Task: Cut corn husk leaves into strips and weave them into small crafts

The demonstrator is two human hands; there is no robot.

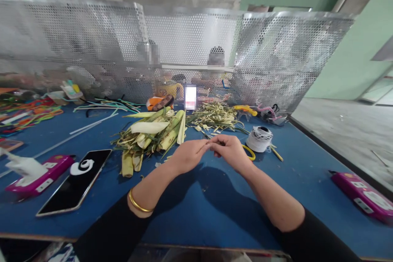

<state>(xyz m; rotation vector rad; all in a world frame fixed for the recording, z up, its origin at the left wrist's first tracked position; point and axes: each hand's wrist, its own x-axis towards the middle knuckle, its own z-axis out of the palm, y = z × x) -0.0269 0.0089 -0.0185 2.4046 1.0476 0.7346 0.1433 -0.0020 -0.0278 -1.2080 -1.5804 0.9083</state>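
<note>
My left hand (188,155) and my right hand (231,151) meet above the middle of the table, fingertips pinched together. Whatever lies between the fingers is too small or hidden to make out. A yellow loop handle (252,153), seemingly of scissors, shows beside my right hand, which covers part of it. Just right of that stands a spool of white thread (259,139). To the left of my left hand lies a heap of green and pale corn husks (150,129). Shredded husk strips (216,115) are piled behind my hands.
On the blue table (211,221), a phone (76,184) and a magenta box (43,176) lie at left, another magenta box (364,196) at right. Colourful strips (27,112) spread at far left. A perforated metal screen (190,37) closes the back; people sit behind it.
</note>
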